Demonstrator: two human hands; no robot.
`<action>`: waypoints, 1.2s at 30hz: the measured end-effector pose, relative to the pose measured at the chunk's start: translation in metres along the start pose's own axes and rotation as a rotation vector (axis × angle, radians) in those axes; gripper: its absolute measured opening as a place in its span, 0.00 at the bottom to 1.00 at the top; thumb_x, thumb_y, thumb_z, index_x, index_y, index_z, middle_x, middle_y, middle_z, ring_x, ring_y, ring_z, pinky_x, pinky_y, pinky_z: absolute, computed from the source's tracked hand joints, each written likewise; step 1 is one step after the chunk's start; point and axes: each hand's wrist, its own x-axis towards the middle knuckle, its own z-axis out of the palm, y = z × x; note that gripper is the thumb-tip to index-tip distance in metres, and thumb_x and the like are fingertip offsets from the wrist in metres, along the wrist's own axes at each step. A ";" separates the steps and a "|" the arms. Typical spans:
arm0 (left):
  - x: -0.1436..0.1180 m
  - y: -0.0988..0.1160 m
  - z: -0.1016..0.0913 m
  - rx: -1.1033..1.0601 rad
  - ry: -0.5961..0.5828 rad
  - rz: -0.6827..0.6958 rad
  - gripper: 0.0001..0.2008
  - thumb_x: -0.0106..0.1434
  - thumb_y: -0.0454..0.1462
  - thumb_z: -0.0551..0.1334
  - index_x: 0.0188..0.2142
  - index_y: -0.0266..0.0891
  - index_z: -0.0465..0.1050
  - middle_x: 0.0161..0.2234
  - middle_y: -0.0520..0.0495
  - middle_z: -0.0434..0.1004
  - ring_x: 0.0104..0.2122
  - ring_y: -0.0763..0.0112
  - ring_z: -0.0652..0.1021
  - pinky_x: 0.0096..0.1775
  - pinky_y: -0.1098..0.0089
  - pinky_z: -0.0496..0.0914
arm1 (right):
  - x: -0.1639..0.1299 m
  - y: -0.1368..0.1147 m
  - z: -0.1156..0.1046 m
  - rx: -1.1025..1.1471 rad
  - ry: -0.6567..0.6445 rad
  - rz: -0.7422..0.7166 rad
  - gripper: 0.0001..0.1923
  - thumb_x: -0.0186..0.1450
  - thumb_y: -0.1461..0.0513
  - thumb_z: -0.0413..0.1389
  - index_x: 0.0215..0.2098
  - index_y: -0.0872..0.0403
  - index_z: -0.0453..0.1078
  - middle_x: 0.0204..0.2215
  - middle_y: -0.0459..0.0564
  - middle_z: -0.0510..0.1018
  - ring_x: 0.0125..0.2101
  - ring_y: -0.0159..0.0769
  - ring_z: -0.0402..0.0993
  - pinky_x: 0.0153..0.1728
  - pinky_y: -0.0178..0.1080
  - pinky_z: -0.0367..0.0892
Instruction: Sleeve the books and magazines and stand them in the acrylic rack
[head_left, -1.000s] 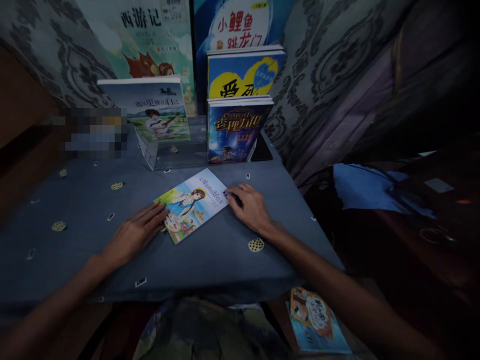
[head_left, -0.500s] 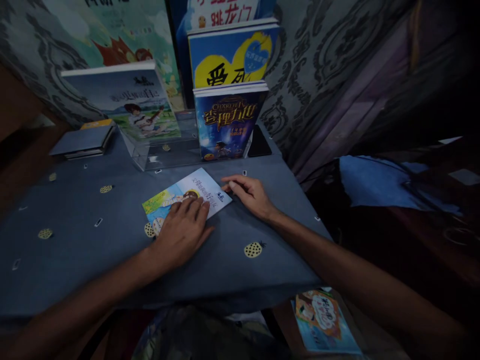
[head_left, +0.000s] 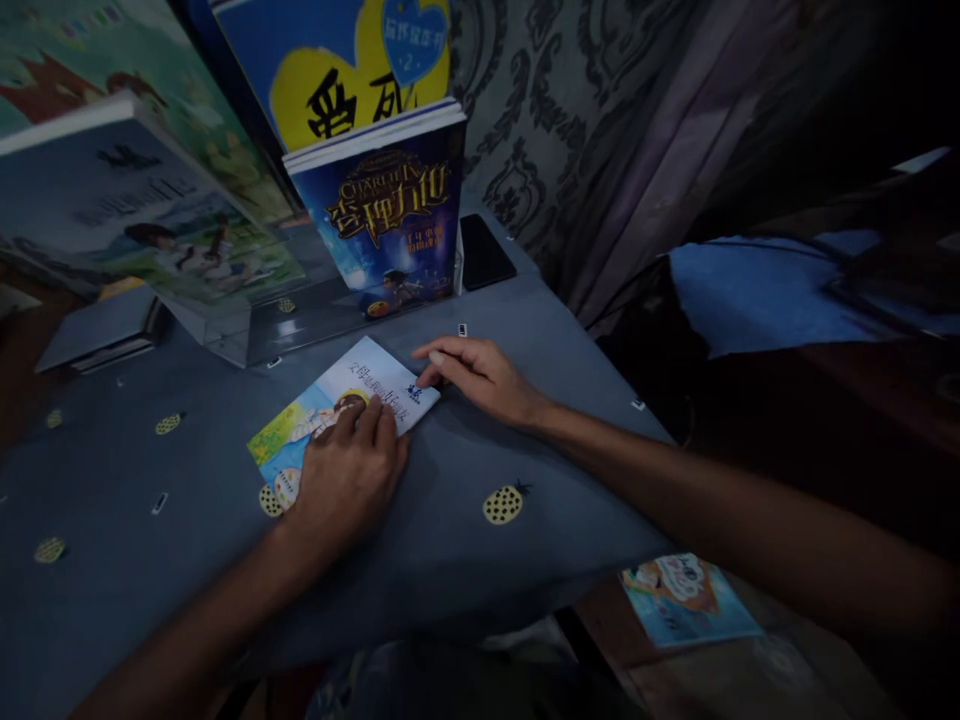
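Note:
A small, thin book with a light-blue illustrated cover lies at a slant on the dark table. Across its near edge rests my left hand, palm down, fingers bent lightly over the cover and holding nothing. My right hand is at the book's right corner, with the index finger stretched out and the thumb close to it. Its lower fingertips are at the corner; whether they touch it I cannot tell. Nothing shows in its grasp.
Behind the hands, a dark-blue book and a landscape-cover book stand in clear holders. A black phone-like slab lies beside them. At the left is a grey flat stack. Below the table's right edge lies another colourful book.
The view has moved closer and turned, so the standing books sit further left. My left thumb has drawn in nearer its fingers. My right hand stays by the book's corner.

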 end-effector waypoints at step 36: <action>-0.009 -0.012 0.000 -0.126 -0.114 -0.007 0.17 0.72 0.41 0.57 0.51 0.32 0.77 0.52 0.34 0.81 0.52 0.51 0.80 0.49 0.55 0.78 | -0.018 -0.009 0.000 -0.520 -0.058 -0.276 0.14 0.72 0.59 0.50 0.41 0.52 0.79 0.30 0.49 0.84 0.27 0.36 0.78 0.31 0.37 0.69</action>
